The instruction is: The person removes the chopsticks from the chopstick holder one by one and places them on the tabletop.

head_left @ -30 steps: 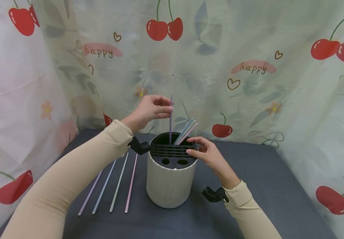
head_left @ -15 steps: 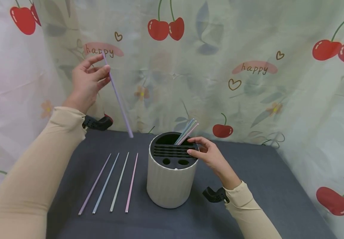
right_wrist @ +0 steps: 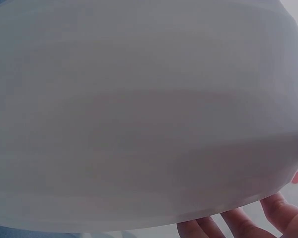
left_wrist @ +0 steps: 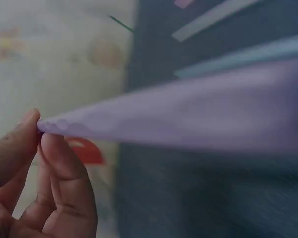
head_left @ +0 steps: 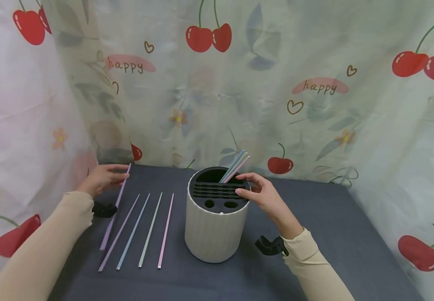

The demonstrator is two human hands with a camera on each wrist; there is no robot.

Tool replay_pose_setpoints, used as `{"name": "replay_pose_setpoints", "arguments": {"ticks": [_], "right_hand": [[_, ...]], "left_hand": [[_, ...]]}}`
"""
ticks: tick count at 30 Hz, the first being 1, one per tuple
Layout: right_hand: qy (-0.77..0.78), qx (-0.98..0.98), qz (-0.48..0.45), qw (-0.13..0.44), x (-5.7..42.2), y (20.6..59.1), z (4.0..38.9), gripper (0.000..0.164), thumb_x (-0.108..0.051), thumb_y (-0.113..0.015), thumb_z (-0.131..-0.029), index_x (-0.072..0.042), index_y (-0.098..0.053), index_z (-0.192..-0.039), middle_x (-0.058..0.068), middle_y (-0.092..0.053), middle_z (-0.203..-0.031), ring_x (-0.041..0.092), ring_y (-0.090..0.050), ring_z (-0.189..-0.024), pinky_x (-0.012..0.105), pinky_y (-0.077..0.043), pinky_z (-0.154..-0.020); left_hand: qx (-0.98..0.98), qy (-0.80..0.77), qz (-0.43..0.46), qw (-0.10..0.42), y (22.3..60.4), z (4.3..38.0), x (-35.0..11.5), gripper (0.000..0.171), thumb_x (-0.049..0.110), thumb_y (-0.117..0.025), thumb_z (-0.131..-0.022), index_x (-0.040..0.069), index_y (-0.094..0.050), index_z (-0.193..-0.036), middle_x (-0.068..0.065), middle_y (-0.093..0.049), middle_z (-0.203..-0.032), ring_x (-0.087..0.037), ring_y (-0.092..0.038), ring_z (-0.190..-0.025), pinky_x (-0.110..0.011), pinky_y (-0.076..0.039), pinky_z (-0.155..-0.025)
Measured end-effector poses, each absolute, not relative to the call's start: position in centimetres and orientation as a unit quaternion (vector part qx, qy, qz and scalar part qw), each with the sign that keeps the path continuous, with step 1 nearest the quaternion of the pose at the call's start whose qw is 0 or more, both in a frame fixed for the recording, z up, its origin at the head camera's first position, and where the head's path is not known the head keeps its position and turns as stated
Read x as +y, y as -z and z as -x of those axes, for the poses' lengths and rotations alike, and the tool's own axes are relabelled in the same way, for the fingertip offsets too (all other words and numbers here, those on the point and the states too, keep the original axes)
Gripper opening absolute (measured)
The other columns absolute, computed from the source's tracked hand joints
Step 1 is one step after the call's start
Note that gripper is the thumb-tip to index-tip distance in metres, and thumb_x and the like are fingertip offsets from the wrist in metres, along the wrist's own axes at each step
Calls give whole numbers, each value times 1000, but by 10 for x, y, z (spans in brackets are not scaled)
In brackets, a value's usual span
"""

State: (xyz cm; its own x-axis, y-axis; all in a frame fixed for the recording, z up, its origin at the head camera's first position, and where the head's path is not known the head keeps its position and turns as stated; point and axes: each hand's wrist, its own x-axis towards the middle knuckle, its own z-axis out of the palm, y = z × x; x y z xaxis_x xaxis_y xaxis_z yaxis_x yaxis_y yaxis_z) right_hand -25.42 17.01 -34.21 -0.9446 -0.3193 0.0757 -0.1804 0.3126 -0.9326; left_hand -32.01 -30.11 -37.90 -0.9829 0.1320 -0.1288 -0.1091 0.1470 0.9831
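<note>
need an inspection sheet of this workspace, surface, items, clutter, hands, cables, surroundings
Surface: dark table, flat.
Job's things: upright white holder; coloured sticks leaning in its rear opening; four in a row on the table, left to right purple stick, blue stick, pale stick, pink stick; a second purple one in hand.
Clutter: nothing seen.
Hands: left hand pinches the second purple one near its top end; right hand holds the holder at its rim. Black device on each wrist.
Cables: nothing seen.
Surroundings: curtain printed with cherries and "happy".
</note>
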Motion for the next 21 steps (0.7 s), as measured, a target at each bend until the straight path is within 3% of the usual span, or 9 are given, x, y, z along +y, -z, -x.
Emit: {"name": "replay_pose_setpoints", "arguments": {"ticks": [4,10,21], "right_hand": [[564,809,153,60,170,342,254,43,-22,-68,-91,-10,-55,-131,10,-36,-150,35,-46,-129,47,-43,-101],[565,809,147,63,169,341,253,43,-22,-68,-91,-10,-55,-131,10,-35,-152,36,-43,-132,50,-42,-103],[565,810,144,63,169,341,254,43,-22,-69,-91,-10,-55,-131,10,-35,-151,35,-43,-131,51,-41,-104]], "left_hand": [[804,-580,34,124,412,317,-310,56,4,-61,-94,-13,-37,-141,9,-66,-81,-4,-60,-70,-21,-56,-65],[821,-545,82,148,439,313,-311,52,1,-65,-90,-13,-44,-136,3,-61,-77,-7,-58,-65,-23,-56,-61],[839,-512,116,142,453,314,-303,47,-1,-71,-85,-11,-55,-128,0,-63,-74,-7,-61,-62,-26,-58,-60]]}}
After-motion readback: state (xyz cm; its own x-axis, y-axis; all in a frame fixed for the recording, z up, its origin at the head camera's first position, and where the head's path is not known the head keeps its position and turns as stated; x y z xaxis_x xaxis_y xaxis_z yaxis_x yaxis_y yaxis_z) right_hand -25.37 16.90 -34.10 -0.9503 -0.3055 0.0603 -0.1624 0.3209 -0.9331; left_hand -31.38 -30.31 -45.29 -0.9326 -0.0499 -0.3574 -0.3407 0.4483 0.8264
